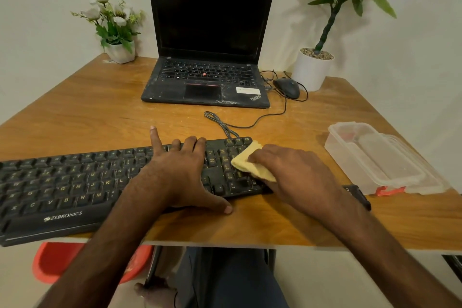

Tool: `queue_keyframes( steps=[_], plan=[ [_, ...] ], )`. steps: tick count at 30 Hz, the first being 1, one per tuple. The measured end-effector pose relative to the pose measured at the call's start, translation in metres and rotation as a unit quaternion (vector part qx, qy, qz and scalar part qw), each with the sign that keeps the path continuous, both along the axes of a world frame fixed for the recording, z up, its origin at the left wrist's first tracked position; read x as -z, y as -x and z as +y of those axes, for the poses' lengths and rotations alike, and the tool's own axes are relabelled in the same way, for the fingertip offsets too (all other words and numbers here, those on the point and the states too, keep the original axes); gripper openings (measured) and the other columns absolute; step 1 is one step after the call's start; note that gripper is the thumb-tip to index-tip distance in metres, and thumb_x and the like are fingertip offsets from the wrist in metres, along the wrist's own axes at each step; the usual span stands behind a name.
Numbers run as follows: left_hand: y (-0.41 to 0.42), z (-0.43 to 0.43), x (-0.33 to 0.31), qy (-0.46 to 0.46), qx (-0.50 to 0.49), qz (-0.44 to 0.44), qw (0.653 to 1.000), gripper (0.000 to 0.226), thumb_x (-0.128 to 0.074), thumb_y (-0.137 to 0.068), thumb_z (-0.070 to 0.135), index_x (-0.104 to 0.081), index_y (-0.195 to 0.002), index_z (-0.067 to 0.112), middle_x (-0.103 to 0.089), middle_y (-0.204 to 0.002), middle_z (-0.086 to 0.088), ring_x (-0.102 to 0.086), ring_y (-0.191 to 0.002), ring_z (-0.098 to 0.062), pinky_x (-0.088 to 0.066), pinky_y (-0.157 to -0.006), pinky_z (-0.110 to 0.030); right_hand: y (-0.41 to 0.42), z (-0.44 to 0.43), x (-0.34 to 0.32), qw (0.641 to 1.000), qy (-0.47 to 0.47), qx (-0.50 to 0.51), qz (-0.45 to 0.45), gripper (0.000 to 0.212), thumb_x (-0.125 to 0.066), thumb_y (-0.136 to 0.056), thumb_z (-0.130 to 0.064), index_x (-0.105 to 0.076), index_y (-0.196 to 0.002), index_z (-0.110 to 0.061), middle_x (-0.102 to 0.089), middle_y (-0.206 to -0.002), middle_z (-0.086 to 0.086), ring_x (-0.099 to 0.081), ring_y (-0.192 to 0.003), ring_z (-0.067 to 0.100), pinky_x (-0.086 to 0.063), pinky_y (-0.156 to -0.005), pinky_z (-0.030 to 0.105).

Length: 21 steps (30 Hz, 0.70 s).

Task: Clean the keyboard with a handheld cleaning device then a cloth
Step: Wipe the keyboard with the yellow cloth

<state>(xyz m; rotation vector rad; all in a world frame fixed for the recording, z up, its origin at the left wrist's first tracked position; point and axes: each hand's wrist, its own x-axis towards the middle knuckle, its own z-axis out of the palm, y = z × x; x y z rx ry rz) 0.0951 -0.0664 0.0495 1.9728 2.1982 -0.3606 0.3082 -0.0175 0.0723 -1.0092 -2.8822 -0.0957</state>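
at the right end of the keyboard (62,187), over the number pad, the right hand (297,172) grasps a folded yellow cloth (250,166), fingers bent over it and pressing it onto the keys. the cloth looks soft, light and limp. it will likely bunch and slide, so it is best held as a wad under the fingertips, not by a corner. just left of it the left hand (180,177) lies released, spread flat across the keys with its thumb on the table (87,112), steadying the board. the keyboard looks like stiff, fairly light plastic, apt to skate on smooth wood if wiped hard, and its near-left corner seems to reach the table's near edge, so bracing matters. key caps could snag the cloth's edge. its cable (220,122) loops from the far edge toward the laptop (207,32), which stands open and dark at the far side, well apart. a mouse (287,87) sits right of the laptop. to the right of the right hand a clear box (380,157) stands near, and a small black thing (357,195) lies between box and wrist; what it is i cannot tell. both could block a wide sweep rightward.
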Motion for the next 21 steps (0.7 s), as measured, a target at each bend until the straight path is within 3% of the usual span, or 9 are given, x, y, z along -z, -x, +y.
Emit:
queue_keyframes(
  steps=[3,5,8,13,17,21],
  plan=[
    [0.000,0.001,0.001,-0.004,0.004,0.002,1.000,0.151,-0.045,-0.050,0.102,0.011,-0.158,0.013,-0.002,-0.169,-0.005,-0.008,-0.155,-0.027,0.026,-0.103,-0.071,0.006,-0.018,0.002,0.998,0.031,-0.062,0.014,0.048,-0.055,-0.098,-0.027,-0.041,-0.143,-0.036,-0.048,-0.138,-0.010,-0.051,-0.120,0.013,-0.048,-0.091,0.031],
    [0.001,0.000,0.002,-0.007,0.007,0.001,1.000,0.152,-0.043,-0.048,0.103,0.010,-0.158,0.012,-0.003,-0.169,-0.005,-0.009,-0.155,-0.027,0.024,-0.104,-0.073,0.008,-0.023,0.007,0.994,0.040,-0.097,0.000,0.051,-0.065,-0.092,-0.022,-0.048,-0.139,-0.034,-0.055,-0.129,-0.005,-0.057,-0.111,0.017,-0.055,-0.080,0.036],
    [0.001,-0.001,0.001,-0.007,0.008,0.000,1.000,0.153,-0.042,-0.047,0.103,0.010,-0.158,0.012,-0.005,-0.168,-0.004,-0.010,-0.155,-0.026,0.023,-0.106,-0.074,0.002,-0.023,0.005,0.992,0.061,-0.110,-0.029,0.055,-0.081,-0.076,-0.016,-0.059,-0.125,-0.031,-0.063,-0.114,-0.004,-0.064,-0.095,0.019,-0.057,-0.058,0.033],
    [0.001,0.000,0.001,-0.003,0.006,0.009,1.000,0.151,-0.042,-0.049,0.103,0.010,-0.158,0.012,-0.006,-0.168,-0.004,-0.011,-0.154,-0.026,0.025,-0.105,-0.072,-0.009,-0.017,-0.011,0.994,0.015,-0.077,-0.079,0.041,-0.057,-0.097,-0.030,-0.045,-0.135,-0.039,-0.048,-0.134,-0.012,-0.053,-0.116,0.014,-0.048,-0.078,0.030],
    [-0.001,0.001,-0.001,0.004,0.007,0.013,1.000,0.147,-0.047,-0.055,0.100,0.010,-0.158,0.012,-0.004,-0.168,-0.005,-0.011,-0.155,-0.027,0.024,-0.106,-0.072,0.004,-0.030,-0.005,0.994,0.047,-0.088,-0.051,0.045,-0.052,-0.099,-0.024,-0.040,-0.141,-0.037,-0.044,-0.137,-0.009,-0.050,-0.119,0.015,-0.051,-0.088,0.035],
    [-0.001,0.001,-0.002,0.003,0.006,0.017,1.000,0.146,-0.045,-0.056,0.100,0.010,-0.159,0.013,-0.004,-0.168,-0.005,-0.011,-0.154,-0.026,0.022,-0.108,-0.073,0.002,-0.029,-0.004,0.996,0.045,-0.065,-0.050,0.041,-0.055,-0.098,-0.028,-0.045,-0.135,-0.042,-0.044,-0.134,-0.016,-0.050,-0.119,0.010,-0.047,-0.084,0.028]
  ],
)
